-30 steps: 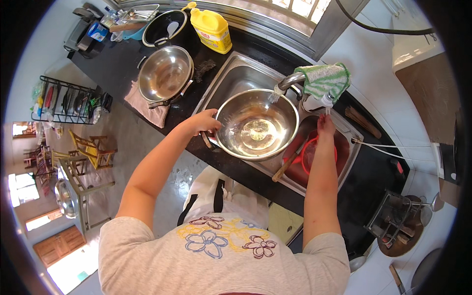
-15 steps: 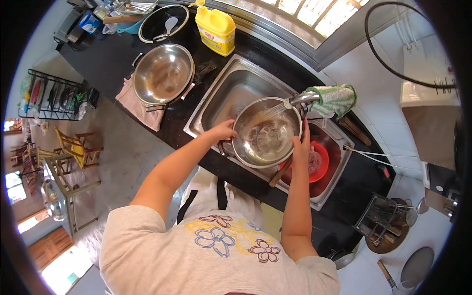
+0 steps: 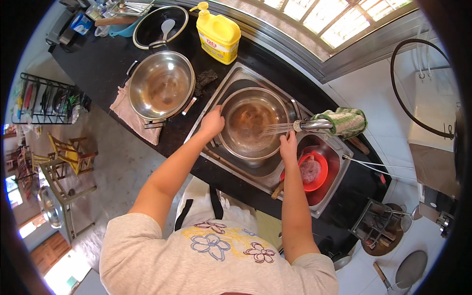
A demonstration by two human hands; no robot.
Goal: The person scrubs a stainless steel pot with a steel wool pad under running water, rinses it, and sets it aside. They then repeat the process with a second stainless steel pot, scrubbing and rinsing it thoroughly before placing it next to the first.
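Observation:
I hold a round stainless steel pot (image 3: 253,110) over the left basin of the sink (image 3: 241,73). My left hand (image 3: 212,123) is closed on its left rim, near one side handle. At the opposite side my right hand (image 3: 288,146) grips the rim, just below the faucet (image 3: 316,125); its fingertips are partly hidden there. Water sprays in several streams from the faucet into the pot. The pot's inner bottom looks brownish. A green and white cloth (image 3: 346,122) wraps the faucet.
A second steel pot (image 3: 161,86) stands on a pink cloth (image 3: 121,110) at the counter's left. Behind it are a black lid (image 3: 147,32) and a yellow pump bottle (image 3: 216,42). The right basin holds a red bowl (image 3: 320,179). A wooden handle (image 3: 278,190) lies at the sink's front edge.
The pot has moved left and slightly away from me, and looks more level. Both hands have moved with it. The water now lands near its right side.

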